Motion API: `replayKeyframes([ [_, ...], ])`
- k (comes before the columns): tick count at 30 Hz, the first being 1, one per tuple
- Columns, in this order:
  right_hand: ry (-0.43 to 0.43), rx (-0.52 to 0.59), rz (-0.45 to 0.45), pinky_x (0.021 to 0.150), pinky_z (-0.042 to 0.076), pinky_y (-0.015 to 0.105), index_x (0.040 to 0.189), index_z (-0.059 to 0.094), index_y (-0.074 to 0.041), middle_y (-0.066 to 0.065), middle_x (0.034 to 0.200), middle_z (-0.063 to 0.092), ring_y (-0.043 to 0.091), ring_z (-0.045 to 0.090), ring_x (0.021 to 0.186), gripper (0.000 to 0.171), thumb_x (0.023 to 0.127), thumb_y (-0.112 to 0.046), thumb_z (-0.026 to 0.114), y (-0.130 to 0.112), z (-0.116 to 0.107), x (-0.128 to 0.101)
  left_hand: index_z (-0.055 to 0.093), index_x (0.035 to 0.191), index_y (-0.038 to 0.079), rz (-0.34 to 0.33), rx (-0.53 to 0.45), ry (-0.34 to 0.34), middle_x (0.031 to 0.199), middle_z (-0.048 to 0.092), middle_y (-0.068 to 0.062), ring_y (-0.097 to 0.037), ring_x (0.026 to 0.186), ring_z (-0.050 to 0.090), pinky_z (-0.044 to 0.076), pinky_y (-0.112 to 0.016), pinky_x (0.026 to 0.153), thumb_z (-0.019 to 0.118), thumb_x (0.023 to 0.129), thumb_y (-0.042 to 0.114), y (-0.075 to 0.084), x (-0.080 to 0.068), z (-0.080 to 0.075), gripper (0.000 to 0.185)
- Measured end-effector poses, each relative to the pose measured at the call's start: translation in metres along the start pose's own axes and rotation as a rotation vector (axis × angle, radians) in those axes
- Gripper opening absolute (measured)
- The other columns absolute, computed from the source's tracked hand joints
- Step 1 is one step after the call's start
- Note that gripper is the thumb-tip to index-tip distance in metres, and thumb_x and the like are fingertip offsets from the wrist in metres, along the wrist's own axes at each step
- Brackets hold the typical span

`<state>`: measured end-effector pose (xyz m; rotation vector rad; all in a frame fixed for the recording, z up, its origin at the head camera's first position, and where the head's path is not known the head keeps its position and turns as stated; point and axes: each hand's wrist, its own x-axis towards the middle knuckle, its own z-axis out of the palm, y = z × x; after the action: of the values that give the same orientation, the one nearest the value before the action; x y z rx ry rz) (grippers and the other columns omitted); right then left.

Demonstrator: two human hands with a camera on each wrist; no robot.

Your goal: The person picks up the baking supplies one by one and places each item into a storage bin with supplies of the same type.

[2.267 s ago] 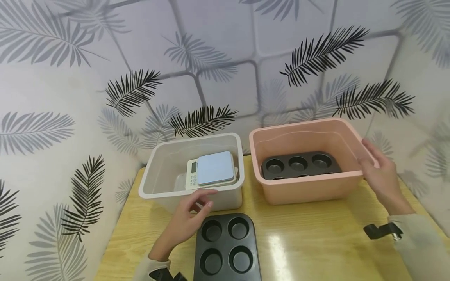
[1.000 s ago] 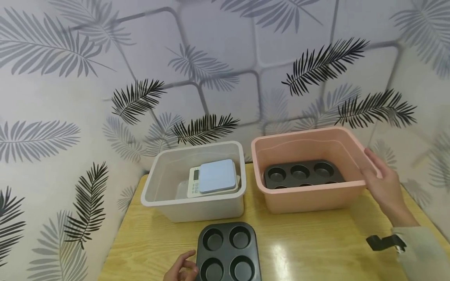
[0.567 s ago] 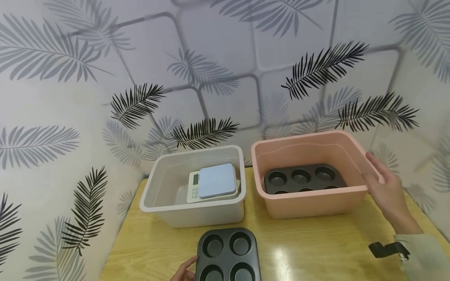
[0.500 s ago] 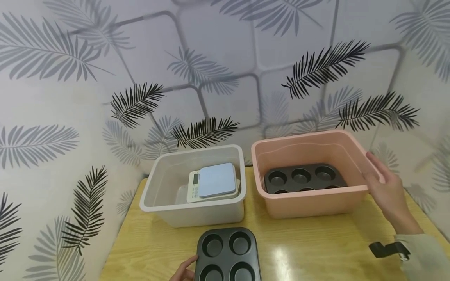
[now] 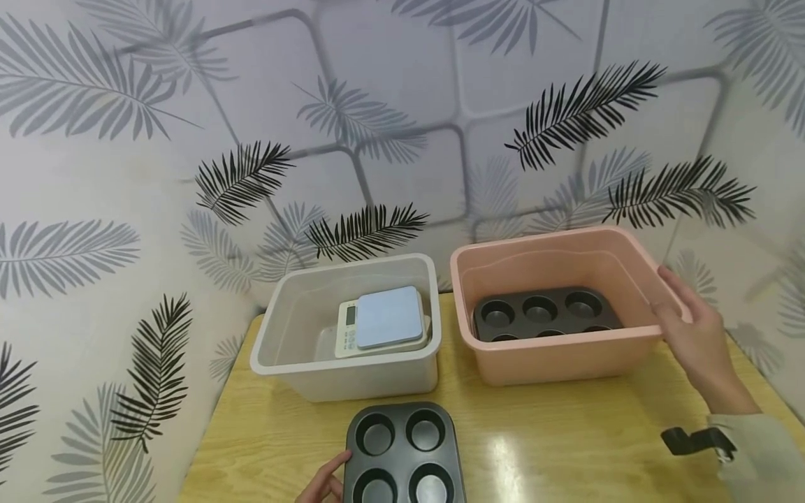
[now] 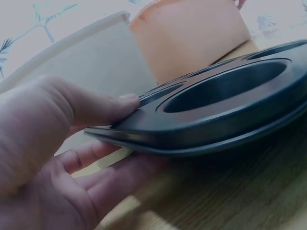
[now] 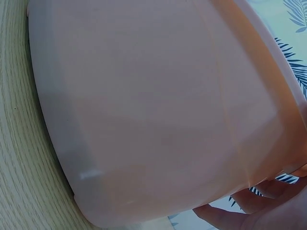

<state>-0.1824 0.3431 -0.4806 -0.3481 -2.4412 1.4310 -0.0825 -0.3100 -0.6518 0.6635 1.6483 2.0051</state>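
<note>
The dark metal muffin tray (image 5: 402, 454), smooth with round cups and rounded corners, lies at the near edge of the wood-grain counter (image 5: 566, 447), its long axis running away from the person. The left hand (image 6: 53, 158) pinches its left rim, thumb above, fingers (image 6: 96, 153) beneath. The right hand (image 5: 698, 335) rests with relaxed fingers against the pink plastic bin (image 5: 553, 356), which holds another tray.

The left hand (image 6: 57, 158) pinches the rim of a dark metal muffin tray (image 6: 216, 110), thumb above, fingers beneath; behind the tray stand a white plastic bin (image 6: 91, 57) and a pink plastic bin (image 6: 192, 33).
</note>
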Motion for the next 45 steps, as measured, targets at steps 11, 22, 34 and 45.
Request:
replayKeyframes([
  [11, -0.002, 0.066, 0.029, 0.134, 0.02, 0.063, 0.173, 0.03, -0.038, 0.016, 0.182, 0.019, 0.037, 0.016, 0.168, 0.06, 0.114, -0.038, 0.044, -0.003, 0.001, 0.002, 0.03, 0.174, 0.033, 0.134, -0.139, -0.112, 0.114, 0.063, 0.009, -0.001, 0.096, 0.062, 0.05, -0.014, 0.084, 0.045, 0.097, -0.023, -0.001, 0.005, 0.0, 0.096],
  [22, -0.004, 0.078, 0.03, 0.134, 0.009, 0.07, 0.173, 0.029, -0.038, 0.015, 0.183, 0.016, 0.04, 0.008, 0.17, 0.06, 0.115, -0.04, 0.043, -0.003, 0.0, 0.001, 0.022, 0.176, 0.032, 0.239, -0.155, -0.238, 0.118, 0.057, 0.015, -0.028, 0.071, 0.03, 0.02, -0.034, 0.058, 0.039, 0.092, -0.03, 0.037, 0.017, 0.021, 0.106],
  [34, 0.007, 0.087, 0.043, 0.135, 0.012, 0.066, 0.172, 0.032, -0.038, 0.017, 0.182, 0.02, 0.038, 0.012, 0.169, 0.06, 0.114, -0.04, 0.044, -0.001, 0.002, 0.001, 0.031, 0.172, 0.04, 0.064, -0.373, -0.21, 0.125, 0.06, 0.009, -0.004, 0.114, 0.065, 0.055, -0.024, 0.103, 0.033, 0.103, -0.021, 0.074, 0.008, 0.033, 0.092],
  [45, 0.009, 0.088, 0.05, 0.135, 0.011, 0.068, 0.172, 0.032, -0.039, 0.017, 0.182, 0.019, 0.04, 0.011, 0.169, 0.06, 0.114, -0.041, 0.045, -0.001, 0.001, 0.002, 0.03, 0.174, 0.032, 0.087, -0.5, -0.231, 0.132, 0.061, 0.001, -0.017, 0.13, 0.064, 0.052, -0.035, 0.117, 0.034, 0.11, -0.01, 0.09, 0.006, 0.03, 0.077],
])
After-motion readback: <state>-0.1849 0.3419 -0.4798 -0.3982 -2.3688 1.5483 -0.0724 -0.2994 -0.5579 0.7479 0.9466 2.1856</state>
